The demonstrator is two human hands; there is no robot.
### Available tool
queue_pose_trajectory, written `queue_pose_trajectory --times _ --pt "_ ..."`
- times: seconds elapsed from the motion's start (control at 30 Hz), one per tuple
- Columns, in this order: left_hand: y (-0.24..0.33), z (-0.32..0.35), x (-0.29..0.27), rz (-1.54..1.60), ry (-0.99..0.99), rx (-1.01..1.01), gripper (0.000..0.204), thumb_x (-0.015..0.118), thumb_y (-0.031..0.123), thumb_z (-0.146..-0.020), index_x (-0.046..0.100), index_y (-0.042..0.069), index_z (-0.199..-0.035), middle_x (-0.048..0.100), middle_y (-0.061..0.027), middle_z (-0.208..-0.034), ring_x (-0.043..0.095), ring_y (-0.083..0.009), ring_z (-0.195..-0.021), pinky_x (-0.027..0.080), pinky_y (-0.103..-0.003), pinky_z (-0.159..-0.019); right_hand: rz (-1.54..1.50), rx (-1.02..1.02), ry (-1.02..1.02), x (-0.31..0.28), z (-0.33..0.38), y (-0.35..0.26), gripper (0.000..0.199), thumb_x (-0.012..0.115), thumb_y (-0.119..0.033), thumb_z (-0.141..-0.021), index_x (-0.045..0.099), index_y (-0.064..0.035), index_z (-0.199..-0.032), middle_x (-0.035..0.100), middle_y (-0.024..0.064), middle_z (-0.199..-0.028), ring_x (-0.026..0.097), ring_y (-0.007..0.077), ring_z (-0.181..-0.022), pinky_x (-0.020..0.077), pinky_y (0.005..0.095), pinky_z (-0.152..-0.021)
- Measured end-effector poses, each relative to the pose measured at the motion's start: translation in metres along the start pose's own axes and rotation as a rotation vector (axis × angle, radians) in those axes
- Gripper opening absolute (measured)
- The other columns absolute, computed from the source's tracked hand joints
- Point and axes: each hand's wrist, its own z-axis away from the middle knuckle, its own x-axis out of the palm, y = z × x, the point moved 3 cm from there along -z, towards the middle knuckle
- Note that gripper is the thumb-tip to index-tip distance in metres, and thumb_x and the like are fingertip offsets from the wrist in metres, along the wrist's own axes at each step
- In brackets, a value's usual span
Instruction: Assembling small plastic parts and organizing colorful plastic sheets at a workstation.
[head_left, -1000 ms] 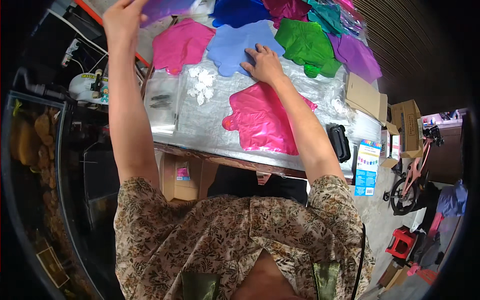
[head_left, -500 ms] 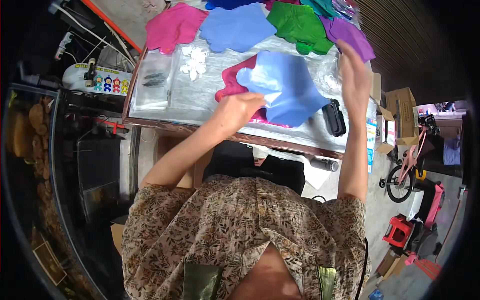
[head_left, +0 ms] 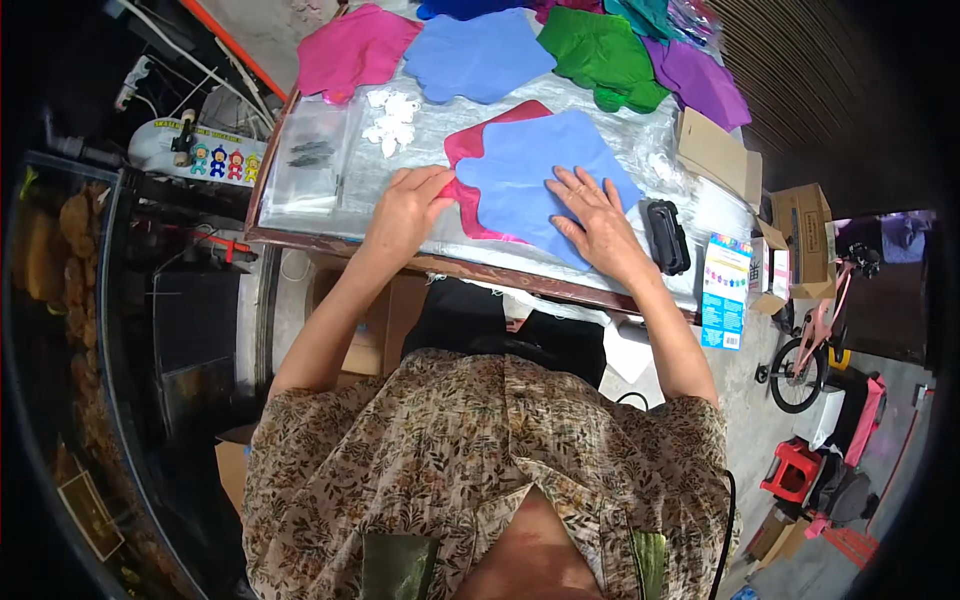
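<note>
A flat light-blue piece of thin sheet material [head_left: 520,180] with a wavy left edge lies on the table. Beneath it is a shiny pinkish-red piece [head_left: 466,146], showing along the far, left and near sides. My left hand [head_left: 405,212] is closed, thumb and fingers pinching the left edge of the pinkish-red piece. Resting palm down on the right part of the blue piece, my right hand [head_left: 600,232] has its fingers spread and holds nothing. A black case-like object [head_left: 668,237] lies just right of that hand.
Along the far side lie pink [head_left: 358,50], blue [head_left: 478,58], green [head_left: 605,62] and purple [head_left: 698,82] pieces. White cut-outs [head_left: 392,122] and a clear bag [head_left: 312,160] are at left. An open cardboard flap [head_left: 718,155] and a blue printed packet [head_left: 725,290] sit at right.
The blue piece, lifted and curved before, now lies flat. My right hand has come down from the far right onto it. My left hand has moved left to the pinkish-red edge.
</note>
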Motion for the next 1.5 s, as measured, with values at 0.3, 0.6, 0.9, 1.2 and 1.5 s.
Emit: queue_pose_trajectory --times 0.3,0.6,0.9,1.2,1.5 --pt "-0.021 -0.063 -0.001 0.022 -0.216 0.015 0.025 0.071 0.008 -0.086 0.071 0.002 -0.111 0.070 -0.0162 -0.114 0.065 -0.0353 -0.102 0.053 -0.041 -0.088 0.037 0.011 0.001 0.002 -0.014 -0.005 0.050 0.065 -0.025 -0.097 0.053 -0.0122 -0.144 0.045 0.0082 -0.156 0.034 0.0331 -0.148 0.0229 0.0568 -0.120" --pt "0.037 -0.239 0.120 -0.027 -0.009 0.376 0.013 0.063 0.013 -0.088 0.071 0.004 -0.082 0.065 -0.0120 -0.099 0.064 -0.0318 -0.097 0.056 -0.045 -0.080 -0.165 -0.007 0.158 -0.086 -0.008 0.017 0.044 0.067 -0.017 -0.095 0.058 -0.0071 -0.137 0.057 0.0136 -0.144 0.051 0.0338 -0.136 0.0367 0.0491 -0.114" --pt "0.014 -0.283 0.198 -0.278 -0.191 0.382 0.012 0.071 0.009 -0.084 0.075 0.003 -0.094 0.068 -0.0118 -0.101 0.064 -0.0342 -0.093 0.055 -0.044 -0.080 -0.221 0.289 0.326 -0.151 0.016 0.099 0.034 0.067 -0.011 -0.095 0.065 -0.0004 -0.128 0.069 0.0185 -0.123 0.063 0.0332 -0.121 0.0472 0.0380 -0.103" --pt "-0.026 -0.321 0.192 0.423 -0.283 -0.240 0.024 0.085 0.022 -0.081 0.077 0.000 -0.086 0.072 -0.0033 -0.075 0.063 -0.0133 -0.065 0.051 -0.031 -0.062 -0.137 0.220 0.343 -0.130 -0.058 0.167 0.033 0.061 -0.009 -0.095 0.065 0.0015 -0.126 0.069 0.0210 -0.122 0.066 0.0356 -0.115 0.0501 0.0399 -0.099" --pt "-0.028 -0.329 0.197 0.696 -0.414 -0.452 0.020 0.086 0.020 -0.080 0.077 0.003 -0.086 0.069 0.0006 -0.075 0.058 -0.0069 -0.065 0.046 -0.024 -0.059 0.312 0.031 0.364 -0.087 -0.149 0.162 0.025 0.060 -0.012 -0.093 0.073 -0.0063 -0.113 0.070 0.0162 -0.108 0.063 0.0347 -0.105 0.0461 0.0446 -0.088"
